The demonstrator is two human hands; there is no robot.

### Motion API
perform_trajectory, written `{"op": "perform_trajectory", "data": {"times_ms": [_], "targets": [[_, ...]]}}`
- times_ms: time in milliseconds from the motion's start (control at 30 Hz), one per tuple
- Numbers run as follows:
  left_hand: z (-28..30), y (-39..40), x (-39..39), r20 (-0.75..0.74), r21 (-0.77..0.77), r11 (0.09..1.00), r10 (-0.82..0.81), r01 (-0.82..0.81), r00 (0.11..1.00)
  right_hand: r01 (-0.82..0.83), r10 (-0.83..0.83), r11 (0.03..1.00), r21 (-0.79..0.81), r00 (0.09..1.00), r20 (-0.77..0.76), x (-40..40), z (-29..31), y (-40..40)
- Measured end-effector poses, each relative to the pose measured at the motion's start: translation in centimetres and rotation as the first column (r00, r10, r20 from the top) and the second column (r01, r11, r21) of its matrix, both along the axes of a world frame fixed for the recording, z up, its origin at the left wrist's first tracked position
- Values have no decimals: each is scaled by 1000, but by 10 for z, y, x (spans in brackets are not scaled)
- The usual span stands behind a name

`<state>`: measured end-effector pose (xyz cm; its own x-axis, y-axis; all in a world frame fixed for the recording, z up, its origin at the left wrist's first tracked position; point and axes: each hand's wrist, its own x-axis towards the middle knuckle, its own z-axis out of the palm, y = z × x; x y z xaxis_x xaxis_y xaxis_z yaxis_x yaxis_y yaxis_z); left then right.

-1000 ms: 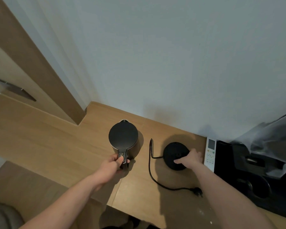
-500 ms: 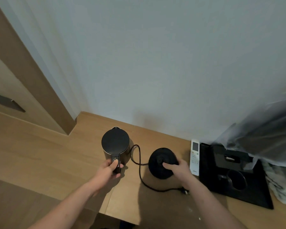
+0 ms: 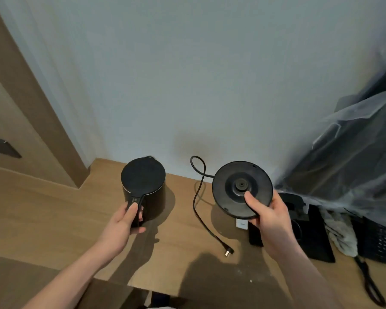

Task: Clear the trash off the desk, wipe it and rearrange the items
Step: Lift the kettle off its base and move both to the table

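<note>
At the back of the light wooden counter (image 3: 54, 215), near the wall, both hands are busy with the two halves of a kettle set. The left hand (image 3: 123, 221) has its grip curled round the handle of the round black electric kettle (image 3: 144, 188), thumb laid along the top; the kettle looks to be standing on the counter or barely off it, I cannot tell which. The right hand (image 3: 270, 221) pinches the rim of the round black kettle base (image 3: 241, 188), thumb on its top face, holding it tilted and raised clear of the counter.

This reads as the rearranging step, or clearing room to wipe. The next move calls for setting the base down flat and lowering the kettle squarely onto its centre pin.

Trailing from the base, the black power cord (image 3: 196, 208) loops over the counter to its loose plug (image 3: 228, 252), and could snag or drag. Just under the raised base lie a white remote control (image 3: 242, 224) and a black tray (image 3: 310, 233), crowding the landing spot. Farther right sit a crumpled cloth (image 3: 341, 235), a black telephone (image 3: 377, 241) and clear plastic sheeting (image 3: 354, 141).
</note>
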<state>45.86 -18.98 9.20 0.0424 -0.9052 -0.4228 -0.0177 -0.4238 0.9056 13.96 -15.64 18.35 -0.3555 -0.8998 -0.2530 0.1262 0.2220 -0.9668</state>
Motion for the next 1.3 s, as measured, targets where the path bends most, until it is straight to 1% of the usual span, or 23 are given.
{"op": "perform_trajectory", "data": {"times_ms": [100,167,267,400,600,700,833,967,1067,1167,1300], "targets": [[30,14,-8,-62,-129,991,21,-29,998,14,-11,996,-93,1000,28,-3,29,22],[50,28,-17,-100,-214,977,4,-26,995,9,-2,988,-152,999,44,-8,44,41],[77,56,-32,-148,-299,953,-5,-40,989,2,8,976,-218,999,47,-20,61,74],[104,113,-55,-166,-345,937,-2,-57,986,0,18,956,-295,998,57,-45,86,129],[131,215,-84,-175,-403,915,-68,-9,982,35,22,913,-408,991,133,-82,114,220],[143,257,-90,-132,-435,898,-132,62,982,60,17,908,-415,984,178,-89,118,273],[160,299,-96,-16,-471,862,-217,184,976,139,-39,890,-433,972,232,-96,126,340],[173,327,-105,52,-515,805,-313,294,948,229,-155,874,-428,967,202,-105,127,408],[170,344,-111,109,-516,762,-395,392,912,303,-238,860,-410,950,204,-105,120,455],[167,361,-118,103,-473,773,-428,423,898,385,-322,843,-375,920,222,-99,111,498],[150,389,-126,16,-428,753,-547,500,837,508,-446,801,-319,860,250,-90,92,552]]}}
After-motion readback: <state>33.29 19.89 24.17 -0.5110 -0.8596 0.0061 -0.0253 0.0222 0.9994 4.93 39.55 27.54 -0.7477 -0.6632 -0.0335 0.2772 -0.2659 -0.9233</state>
